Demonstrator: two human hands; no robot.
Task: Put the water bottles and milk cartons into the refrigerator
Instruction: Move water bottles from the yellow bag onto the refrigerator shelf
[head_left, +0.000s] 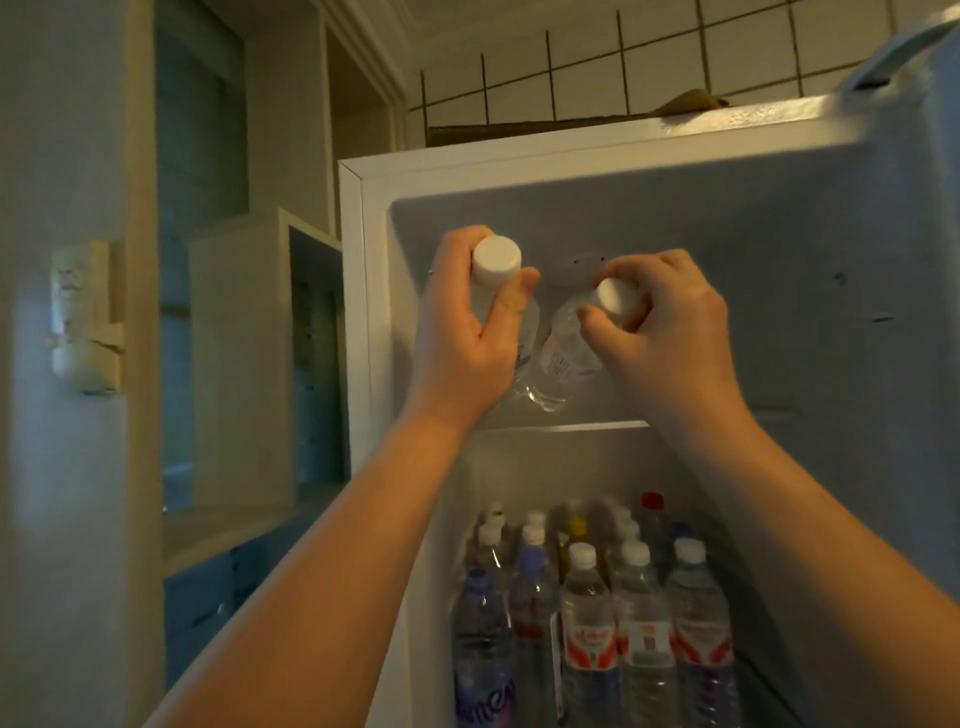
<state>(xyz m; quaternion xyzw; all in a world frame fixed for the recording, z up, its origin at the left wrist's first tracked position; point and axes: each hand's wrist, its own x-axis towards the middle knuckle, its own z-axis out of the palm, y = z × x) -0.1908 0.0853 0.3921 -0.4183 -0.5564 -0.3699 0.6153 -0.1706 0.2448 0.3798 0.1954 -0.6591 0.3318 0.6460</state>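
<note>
Bottles in both hands, loading step underway. My left hand (467, 338) is clamped round the neck of the first bottle (497, 258), thumb and fingers closed just under its white cap. Its body is mostly hidden behind my palm. My right hand (670, 322) has its fingers curled tight over the cap of the second bottle (563, 356). That one is tilted, base pointing to about 7 o'clock, close to my left wrist.

Both are held up inside the top compartment of the refrigerator (358, 312), above the shelf edge (571, 427). As far as I can tell, neither is set down yet. At 6 o'clock from my hands, the lower shelf is packed with standing bottles (644, 597). No milk cartons in view.

Next move, my guess: straighten the tilted one so it can stand, lower both onto the top shelf without knocking them together, then let go.

Writing:
- **Second bottle:** small print on the label, too blurred to read.
- **Front row below:** red-and-white labels (589, 649), text illegible.
- **Purple-label bottle (483, 696):** at 7 o'clock of that group, shows part of a cursive word cut off by the frame edge; can't read it.
</note>
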